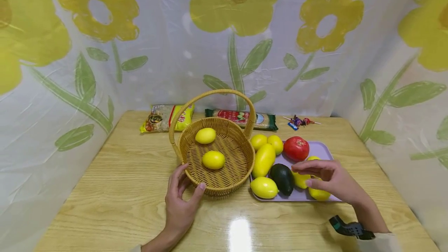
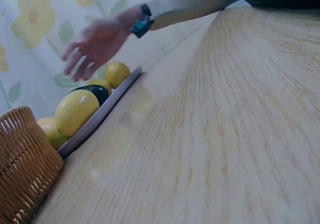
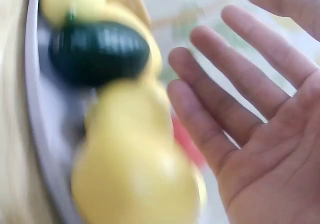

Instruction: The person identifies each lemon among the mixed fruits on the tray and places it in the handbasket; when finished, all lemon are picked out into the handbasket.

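Observation:
My left hand (image 1: 182,203) is at the near left side of the wicker basket (image 1: 239,133), its thumb and index finger spread apart against the rim. Two lemons, one farther back (image 1: 205,135) and one nearer (image 1: 213,160), lie inside the basket. Over the right side of the lilac tray (image 1: 325,149) hovers my right hand (image 1: 336,178), with fingers extended and nothing held, as the right wrist view confirms. Beneath it are yellow fruits, including a lemon (image 1: 319,195). Beside them lie a dark green avocado (image 1: 282,179), a mango (image 1: 264,160) and a red pomegranate (image 1: 296,148).
Another lemon (image 1: 264,188) sits at the tray's near left corner. Behind the basket lie a yellow food packet (image 1: 164,118) and a green-and-red packet (image 1: 231,116). Small lollipops (image 1: 301,121) are at the back right. A floral curtain (image 1: 157,49) surrounds the wooden table (image 1: 115,189).

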`<state>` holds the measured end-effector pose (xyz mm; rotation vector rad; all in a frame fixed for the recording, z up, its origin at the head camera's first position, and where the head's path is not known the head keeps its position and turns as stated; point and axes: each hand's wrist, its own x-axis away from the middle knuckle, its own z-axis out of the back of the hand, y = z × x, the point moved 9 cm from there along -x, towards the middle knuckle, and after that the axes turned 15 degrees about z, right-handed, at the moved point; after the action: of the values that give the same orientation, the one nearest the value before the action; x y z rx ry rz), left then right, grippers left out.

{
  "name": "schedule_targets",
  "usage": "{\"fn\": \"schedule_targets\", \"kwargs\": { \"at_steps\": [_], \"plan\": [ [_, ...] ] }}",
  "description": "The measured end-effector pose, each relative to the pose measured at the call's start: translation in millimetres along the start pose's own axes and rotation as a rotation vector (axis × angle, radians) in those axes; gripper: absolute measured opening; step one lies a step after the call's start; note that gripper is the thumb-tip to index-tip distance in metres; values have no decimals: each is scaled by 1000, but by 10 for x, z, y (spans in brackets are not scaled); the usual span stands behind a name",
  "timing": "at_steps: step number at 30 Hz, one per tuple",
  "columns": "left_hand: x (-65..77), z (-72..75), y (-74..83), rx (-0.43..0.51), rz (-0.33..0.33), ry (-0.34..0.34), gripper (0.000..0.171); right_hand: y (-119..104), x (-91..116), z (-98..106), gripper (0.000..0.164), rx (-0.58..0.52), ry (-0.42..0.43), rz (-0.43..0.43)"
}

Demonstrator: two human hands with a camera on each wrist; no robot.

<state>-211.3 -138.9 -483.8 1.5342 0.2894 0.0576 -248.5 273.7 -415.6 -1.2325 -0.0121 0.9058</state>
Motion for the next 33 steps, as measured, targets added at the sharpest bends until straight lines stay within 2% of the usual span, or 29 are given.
{"fn": "schedule_targets", "kwargs": {
  "at_steps": [6,11,18,25,29,33],
  "plan": [
    [3,-3,0,-9,8,1,71,97,584,308,39,96,119,-99],
    [9,0,5,-16,5,6,71,197,805,361,38,121,109,-175],
    [3,-6,16,-19,2,5,71,306,877,318,48,58,20,-226],
    [4,5,14,-25,8,4,71,291,923,356,53,112,30,-273],
    [-2,2,-3,-14,18,-4,70,166,881,393,52,83,59,-240],
    [-6,-2,-10,-10,24,-4,70,-39,697,401,53,68,57,-166]
  ]
}}
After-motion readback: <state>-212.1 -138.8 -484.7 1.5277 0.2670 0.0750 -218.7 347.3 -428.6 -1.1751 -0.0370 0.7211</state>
